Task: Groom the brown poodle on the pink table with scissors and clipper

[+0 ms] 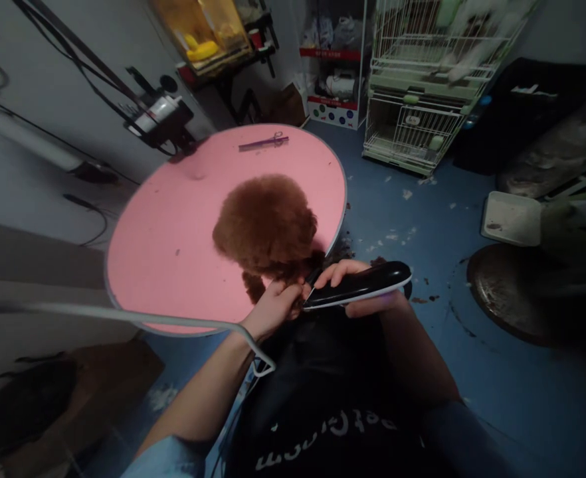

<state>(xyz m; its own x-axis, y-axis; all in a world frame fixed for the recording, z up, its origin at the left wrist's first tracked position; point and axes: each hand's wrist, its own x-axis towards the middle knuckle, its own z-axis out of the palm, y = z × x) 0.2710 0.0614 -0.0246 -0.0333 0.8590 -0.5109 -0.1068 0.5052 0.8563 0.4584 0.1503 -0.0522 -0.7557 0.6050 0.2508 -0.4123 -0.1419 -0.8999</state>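
A brown, fluffy dog [266, 226] is at the near side of a round pink grooming table [158, 232], its curly head facing away from the camera. My left hand [277, 304] is closed around what looks like the dog's paw, mostly hidden by my fingers. My right hand [341, 271] grips a glossy black hair clipper [367, 285] with a white edge. The clipper's narrow front end points left, close to my left fingertips and the paw. Whether its blade touches the fur cannot be made out.
Purple-toned scissors and a comb [264, 143] lie at the table's far side. A grey metal arm [173, 320] crosses above the near left edge. Wire cages [412, 126] stand behind, with a white animal in the upper one. Hair clippings litter the blue floor [387, 199] near a round dark base [502, 292].
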